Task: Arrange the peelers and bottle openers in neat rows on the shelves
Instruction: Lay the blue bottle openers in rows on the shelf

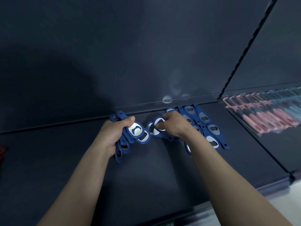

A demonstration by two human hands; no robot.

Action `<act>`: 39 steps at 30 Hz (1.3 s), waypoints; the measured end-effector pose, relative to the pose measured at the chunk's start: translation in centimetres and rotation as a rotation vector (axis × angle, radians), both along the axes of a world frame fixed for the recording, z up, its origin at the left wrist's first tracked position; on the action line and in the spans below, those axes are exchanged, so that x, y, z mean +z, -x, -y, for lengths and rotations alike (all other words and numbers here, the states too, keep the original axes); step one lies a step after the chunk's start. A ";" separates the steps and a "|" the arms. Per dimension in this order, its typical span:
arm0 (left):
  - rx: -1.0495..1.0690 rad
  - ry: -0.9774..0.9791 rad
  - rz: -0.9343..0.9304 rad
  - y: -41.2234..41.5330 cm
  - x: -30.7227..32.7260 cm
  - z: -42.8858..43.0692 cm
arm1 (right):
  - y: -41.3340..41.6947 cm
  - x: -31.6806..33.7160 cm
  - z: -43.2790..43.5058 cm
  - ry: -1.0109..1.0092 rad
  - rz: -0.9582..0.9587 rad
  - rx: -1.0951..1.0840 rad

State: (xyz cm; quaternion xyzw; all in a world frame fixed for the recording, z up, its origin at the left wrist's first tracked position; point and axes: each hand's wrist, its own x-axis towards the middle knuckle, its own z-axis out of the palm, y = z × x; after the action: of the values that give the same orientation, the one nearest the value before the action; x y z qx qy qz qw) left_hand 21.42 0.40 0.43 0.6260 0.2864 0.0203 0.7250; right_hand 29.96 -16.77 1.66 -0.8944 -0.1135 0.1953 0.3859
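My left hand grips a bundle of several blue bottle openers with metal heads, fanned out above the dark shelf. My right hand pinches one blue bottle opener by its ringed head, low over the shelf near the back wall. To the right, several blue openers lie in rows on the shelf, partly hidden by my right wrist.
A glass divider closes the shelf's right side. Beyond it lie rows of pink and teal peelers. The dark back panel rises behind. A red object shows at the far left edge.
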 end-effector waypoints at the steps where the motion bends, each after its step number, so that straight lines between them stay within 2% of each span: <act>1: 0.010 -0.001 -0.003 0.0 0.0 0.1 | -0.1 0.3 -0.1 0.023 -0.006 0.060; 5: 0.022 0.003 -0.011 0.5 0.2 0.4 | -0.2 0.6 -0.9 -0.032 0.050 0.164; 10: -0.002 -0.062 -0.070 1.0 0.5 0.7 | -0.5 0.3 -0.1 -0.165 0.058 0.077; 16: -0.124 -0.281 -0.192 0.7 1.6 2.1 | -0.7 0.4 1.4 -0.308 0.066 0.004; 20: -0.195 -0.323 -0.254 0.1 1.9 2.8 | -0.3 1.3 2.8 -0.380 0.021 0.092; 27: -0.254 -0.374 -0.200 -1.5 1.2 3.7 | 0.3 1.5 4.8 -0.411 -0.043 -0.003; 29: -0.254 -0.511 -0.150 -2.1 0.8 3.6 | 0.5 1.1 5.2 -0.364 -0.057 0.001; 33: -0.327 -1.127 -0.140 -3.0 0.5 3.7 | 1.2 0.2 5.5 -0.170 0.045 0.031; 34: -0.356 -1.205 -0.134 -3.1 0.5 3.9 | 1.3 0.0 5.5 -0.114 0.092 0.037; 37: -0.491 -1.266 -0.188 -3.6 0.0 4.0 | 1.5 -0.4 5.6 -0.004 0.177 0.040; 39: -0.505 -1.268 -0.210 -3.9 -0.2 3.8 | 1.7 -0.5 5.7 0.054 0.193 0.046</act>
State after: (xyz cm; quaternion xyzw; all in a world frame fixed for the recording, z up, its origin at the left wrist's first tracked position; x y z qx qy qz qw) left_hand 25.35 -3.38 0.25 0.9753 0.1332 -0.0462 0.1698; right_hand 28.25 -22.46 1.12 -0.9163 -0.1653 0.1197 0.3445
